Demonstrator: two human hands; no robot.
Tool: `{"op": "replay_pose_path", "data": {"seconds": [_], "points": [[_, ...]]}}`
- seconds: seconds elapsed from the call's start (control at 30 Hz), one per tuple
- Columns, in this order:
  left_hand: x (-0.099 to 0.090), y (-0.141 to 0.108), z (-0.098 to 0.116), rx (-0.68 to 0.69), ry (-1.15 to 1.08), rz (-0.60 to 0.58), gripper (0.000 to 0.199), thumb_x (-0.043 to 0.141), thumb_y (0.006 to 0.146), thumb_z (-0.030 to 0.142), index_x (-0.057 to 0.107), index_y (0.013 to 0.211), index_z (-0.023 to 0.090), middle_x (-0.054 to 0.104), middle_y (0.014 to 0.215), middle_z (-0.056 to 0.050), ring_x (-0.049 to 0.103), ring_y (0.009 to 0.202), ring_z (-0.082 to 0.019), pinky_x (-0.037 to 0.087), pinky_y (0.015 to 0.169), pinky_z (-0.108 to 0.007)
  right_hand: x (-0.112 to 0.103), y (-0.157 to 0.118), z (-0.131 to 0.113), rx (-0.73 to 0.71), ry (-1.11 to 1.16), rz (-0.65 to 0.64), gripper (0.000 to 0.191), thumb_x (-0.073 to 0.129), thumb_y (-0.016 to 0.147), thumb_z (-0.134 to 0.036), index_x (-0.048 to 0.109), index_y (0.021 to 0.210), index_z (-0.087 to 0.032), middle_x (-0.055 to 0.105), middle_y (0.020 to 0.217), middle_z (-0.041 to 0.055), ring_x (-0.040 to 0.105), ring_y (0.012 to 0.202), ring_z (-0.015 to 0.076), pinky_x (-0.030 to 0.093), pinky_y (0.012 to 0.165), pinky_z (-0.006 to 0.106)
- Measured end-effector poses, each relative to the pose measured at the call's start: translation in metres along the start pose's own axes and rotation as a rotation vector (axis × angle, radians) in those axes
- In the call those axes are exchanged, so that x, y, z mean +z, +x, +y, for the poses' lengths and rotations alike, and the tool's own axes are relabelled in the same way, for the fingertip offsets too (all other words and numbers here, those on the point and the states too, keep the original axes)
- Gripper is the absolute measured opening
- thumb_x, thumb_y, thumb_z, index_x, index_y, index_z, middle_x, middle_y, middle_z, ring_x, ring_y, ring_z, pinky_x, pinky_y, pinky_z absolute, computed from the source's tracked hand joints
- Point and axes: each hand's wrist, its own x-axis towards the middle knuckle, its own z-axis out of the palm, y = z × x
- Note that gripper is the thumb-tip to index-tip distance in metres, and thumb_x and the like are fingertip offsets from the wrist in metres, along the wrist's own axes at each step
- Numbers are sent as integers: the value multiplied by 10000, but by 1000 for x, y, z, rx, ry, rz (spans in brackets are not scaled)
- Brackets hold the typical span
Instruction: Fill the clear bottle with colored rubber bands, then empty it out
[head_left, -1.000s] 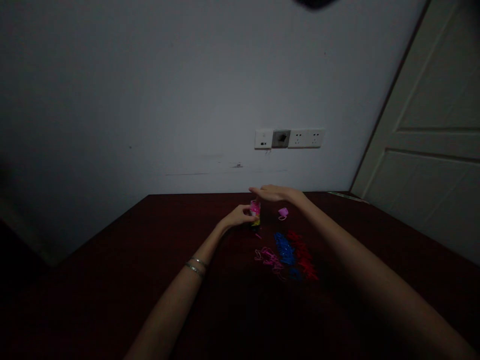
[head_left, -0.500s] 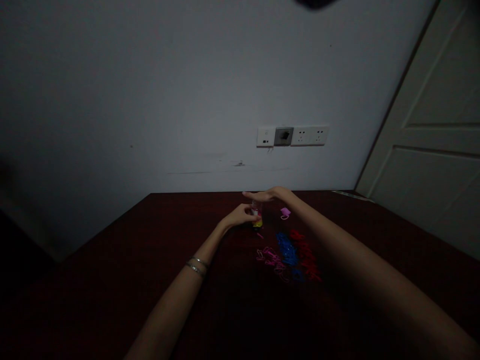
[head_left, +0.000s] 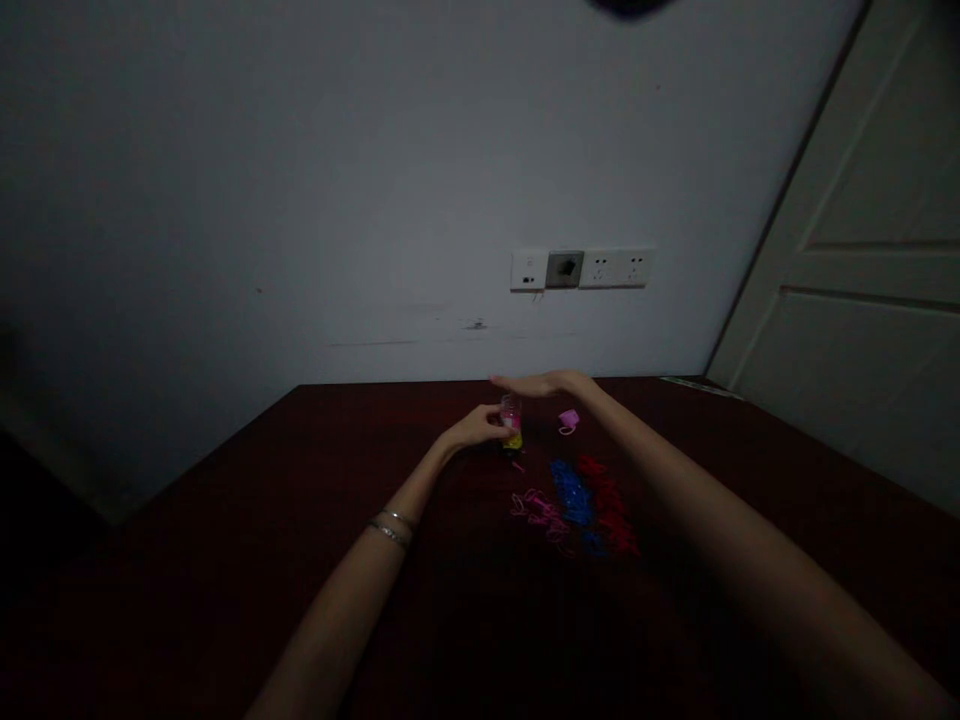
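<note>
Near end first: two bracelets [head_left: 390, 528] on the left wrist. Past them, three heaps of thin stringy pieces on the dark red table [head_left: 247, 520]: pink loops [head_left: 543, 512] on the left, a blue heap [head_left: 574, 492] mid, a red heap [head_left: 609, 510] on the right. Blue and red sit side by side; too dim to split single pieces. One pink scrap [head_left: 518, 467] lies alone, just near side of the jar.

Jar [head_left: 511, 405]: small, clear, upright, far part of the table, beyond the heaps. Yellow [head_left: 514, 441] low down, pink [head_left: 514, 424] above it. Left hand [head_left: 475, 428] has it from the left, fingers and thumb clamped round its side.

Right of the jar, well apart: small pink piece with a loop [head_left: 568, 420]. Can't tell what it is.

Right hand [head_left: 534, 385] lies flat over the jar mouth, fingers straight, gripping nothing. Can't tell if the palm touches the rim.

Delta: a second ago pink showed right up at the rim with the right fingers at it; now the top looks clear and pink sits lower. Reads as pink having settled inside. Left grip unchanged.

Behind: wall [head_left: 405, 200], sockets [head_left: 616, 268].
</note>
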Motion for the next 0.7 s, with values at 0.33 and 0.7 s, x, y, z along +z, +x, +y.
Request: {"op": "replay_pose_path", "data": {"seconds": [0.33,0.7], "points": [[-4,0,1,20,1,-10,365,642,646,300,592,949,102,606,828,-51,536,715,-128,428,723,-297,-25,-31,-10,26,-8,257,616,289,855,-551,706,805,-100,663,782,109,566,688,169,424,690,306],[-6,-3,15,23,-14,-13,318,675,620,281,598,864,92,606,792,-42,539,706,-127,424,694,-272,57,-25,58,171,-136,326,281,519,657,-108,694,876,-134,686,838,67,598,735,153,414,633,215]]}}
